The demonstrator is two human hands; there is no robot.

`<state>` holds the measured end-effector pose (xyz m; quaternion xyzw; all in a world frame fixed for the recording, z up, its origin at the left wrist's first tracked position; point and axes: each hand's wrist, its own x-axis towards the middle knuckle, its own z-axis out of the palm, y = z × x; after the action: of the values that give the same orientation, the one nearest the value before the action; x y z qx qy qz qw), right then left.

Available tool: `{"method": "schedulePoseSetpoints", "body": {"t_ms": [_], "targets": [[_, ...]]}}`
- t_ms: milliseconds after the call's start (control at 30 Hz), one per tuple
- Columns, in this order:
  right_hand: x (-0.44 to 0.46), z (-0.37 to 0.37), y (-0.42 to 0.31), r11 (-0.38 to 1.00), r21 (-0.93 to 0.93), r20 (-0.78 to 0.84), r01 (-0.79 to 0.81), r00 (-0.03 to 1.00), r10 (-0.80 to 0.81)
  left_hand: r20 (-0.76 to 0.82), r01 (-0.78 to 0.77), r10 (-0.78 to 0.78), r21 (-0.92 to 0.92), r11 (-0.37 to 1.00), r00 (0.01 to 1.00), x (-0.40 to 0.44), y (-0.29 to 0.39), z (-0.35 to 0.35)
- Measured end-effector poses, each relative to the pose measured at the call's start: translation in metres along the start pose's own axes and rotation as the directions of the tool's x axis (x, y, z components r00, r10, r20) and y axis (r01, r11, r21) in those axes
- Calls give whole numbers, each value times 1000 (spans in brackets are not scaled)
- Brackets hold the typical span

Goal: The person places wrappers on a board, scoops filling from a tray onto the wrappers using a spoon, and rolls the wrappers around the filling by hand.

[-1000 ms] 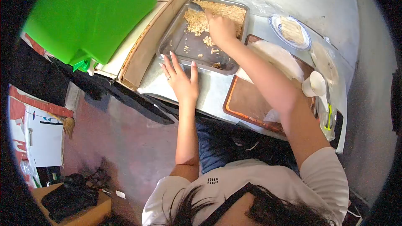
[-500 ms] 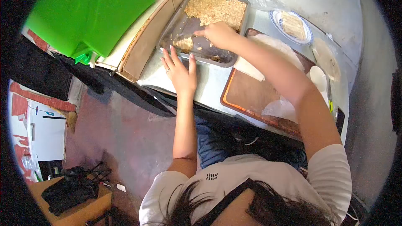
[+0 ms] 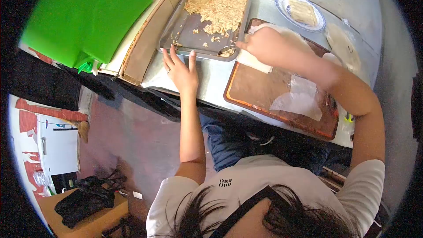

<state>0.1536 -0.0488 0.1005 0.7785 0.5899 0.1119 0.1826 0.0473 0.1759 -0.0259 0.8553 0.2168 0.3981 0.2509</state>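
Observation:
A metal baking tray (image 3: 194, 53) holds a crumbly yellowish-brown filling (image 3: 218, 6), massed at its far end with loose bits across the bare part. My left hand (image 3: 180, 72) rests at the tray's near rim, its fingers spread and the fingertips touching the edge. In my right hand (image 3: 266, 46) is a spoon (image 3: 227, 51), its bowl carrying some filling at the tray's near right corner. The fingers are closed around the handle, which is mostly hidden. Beneath that hand, pale thin wrappers (image 3: 257, 63) lie on a brown board (image 3: 255, 88).
A blue-rimmed plate (image 3: 317, 25) bears pale rolls at the back right. Beside it lies a clear plastic packet (image 3: 341, 46). One translucent wrapper (image 3: 299, 101) lies on the board's near side. A large green container (image 3: 88, 17) stands left, behind a wooden ledge (image 3: 147, 39).
My right hand has moved from over the tray's middle to its near right corner, bringing the spoon with filling. The pile at the tray's near left is mostly gone. My left hand stays at the rim.

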Motion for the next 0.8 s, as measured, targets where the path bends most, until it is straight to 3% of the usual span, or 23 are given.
{"method": "schedulePoseSetpoints", "body": {"t_ms": [167, 267, 367, 400, 433, 533, 567, 667, 800], "targets": [[8, -8, -31, 1000, -1, -26, -15, 1000, 15, -47, -26, 28, 50, 998, 999, -2, 0, 0], [12, -14, -37, 997, 70, -91, -32, 995, 38, -104, -165, 174, 93, 982, 979, 0, 10, -11], [11, -27, -27, 979, 161, -120, -122, 983, 142, 217, -507, 489, 34, 861, 845, -13, 20, -23], [11, -29, -22, 968, 190, -114, -163, 976, 187, 205, -559, 544, 15, 829, 813, -19, 31, -20], [18, -26, -18, 935, 214, 15, -282, 958, 286, 223, -562, 544, 23, 827, 809, -19, 39, -22], [20, -7, -1, 826, 399, 89, -399, 913, 398, 280, -602, 569, 43, 797, 773, -11, 49, -25], [22, -3, 5, 779, 417, 211, -468, 883, 418, 298, -621, 583, 47, 782, 756, -7, 52, -25], [21, 18, 17, 691, 544, 228, -476, 876, 424, 332, -627, 584, 32, 778, 741, 1, 60, -21], [-1, 24, 19, 587, 686, 127, -430, 865, 485, 359, -600, 610, -152, 785, 707, 16, 69, -12]]}}
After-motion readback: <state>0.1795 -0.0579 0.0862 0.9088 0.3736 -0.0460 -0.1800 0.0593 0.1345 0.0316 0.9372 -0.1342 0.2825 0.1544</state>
